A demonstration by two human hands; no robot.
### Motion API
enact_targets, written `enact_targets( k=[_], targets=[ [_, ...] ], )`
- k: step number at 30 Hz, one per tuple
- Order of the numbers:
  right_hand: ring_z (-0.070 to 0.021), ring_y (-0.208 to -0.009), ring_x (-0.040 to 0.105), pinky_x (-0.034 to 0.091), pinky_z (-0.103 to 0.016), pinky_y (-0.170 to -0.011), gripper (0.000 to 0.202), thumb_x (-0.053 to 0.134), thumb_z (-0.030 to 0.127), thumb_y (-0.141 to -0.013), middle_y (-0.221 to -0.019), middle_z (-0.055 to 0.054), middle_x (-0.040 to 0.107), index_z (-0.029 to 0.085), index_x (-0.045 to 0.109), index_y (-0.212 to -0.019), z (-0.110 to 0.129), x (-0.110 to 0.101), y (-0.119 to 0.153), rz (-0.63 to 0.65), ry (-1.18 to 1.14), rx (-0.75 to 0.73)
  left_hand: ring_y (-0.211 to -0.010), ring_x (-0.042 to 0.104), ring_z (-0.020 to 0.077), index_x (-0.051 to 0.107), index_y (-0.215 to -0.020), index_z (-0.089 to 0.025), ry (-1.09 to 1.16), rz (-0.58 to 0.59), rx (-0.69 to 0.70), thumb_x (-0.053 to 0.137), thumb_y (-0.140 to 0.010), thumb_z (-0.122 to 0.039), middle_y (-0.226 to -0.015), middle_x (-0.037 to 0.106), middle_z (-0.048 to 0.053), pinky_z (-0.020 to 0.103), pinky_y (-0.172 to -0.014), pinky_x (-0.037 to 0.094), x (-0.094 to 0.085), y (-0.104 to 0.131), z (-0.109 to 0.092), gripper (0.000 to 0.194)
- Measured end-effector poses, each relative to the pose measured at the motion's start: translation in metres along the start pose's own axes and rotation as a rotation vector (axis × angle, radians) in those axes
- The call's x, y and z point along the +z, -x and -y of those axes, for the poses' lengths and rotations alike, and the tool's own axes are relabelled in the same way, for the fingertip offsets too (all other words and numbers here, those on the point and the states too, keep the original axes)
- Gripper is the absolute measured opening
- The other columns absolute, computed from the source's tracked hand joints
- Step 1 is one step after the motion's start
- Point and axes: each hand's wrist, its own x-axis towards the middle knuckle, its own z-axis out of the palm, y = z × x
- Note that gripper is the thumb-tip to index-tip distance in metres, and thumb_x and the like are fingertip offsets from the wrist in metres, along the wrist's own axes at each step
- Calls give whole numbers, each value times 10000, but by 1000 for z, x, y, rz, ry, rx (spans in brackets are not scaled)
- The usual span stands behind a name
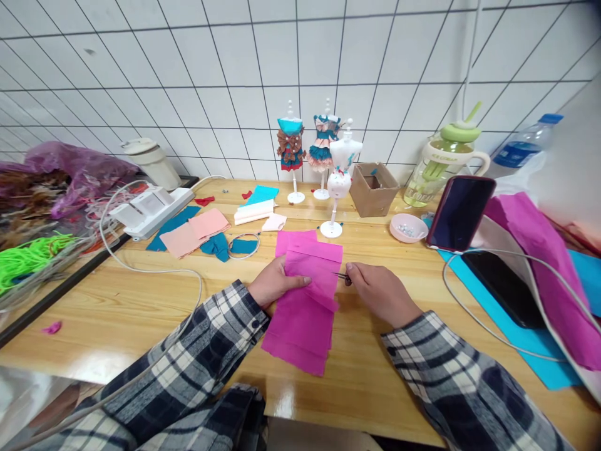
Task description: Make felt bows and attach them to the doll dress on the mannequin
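Layered magenta paper or cloth (300, 332) lies over the wooden table in front of me. My left hand (280, 282) grips its left side, with the thumb on top and the other fingers hidden beneath. On the right, my right hand (379, 289) is closed around the handles of small dark scissors (345, 277). Their tips point left and meet the right edge of the magenta pieces. Beyond the pieces stands a white mini mannequin (346, 153) on a round base.
Two dressed mini mannequins (290, 141) and a cardboard box (374, 191) stand near the wall. A pink bowl (408, 228) and propped phone (461, 213) are right. Left are peach pieces (195, 233), a power strip (153, 210) and a cable crossing the table.
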Motion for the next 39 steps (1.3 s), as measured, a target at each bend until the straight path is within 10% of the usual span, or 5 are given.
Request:
enact_targets(
  k=[39],
  targets=[
    [-155,-798,597,344,-244,-672,397,264,414,-962,-821,-11,671,235,576,-795,2,8,0,38,-153,-61,-966,657,261,600,-1163,-118,-179,-48,1,710,-747,-328,-1185,646,131,414,-896,498,2,-3,0,478]
  ],
)
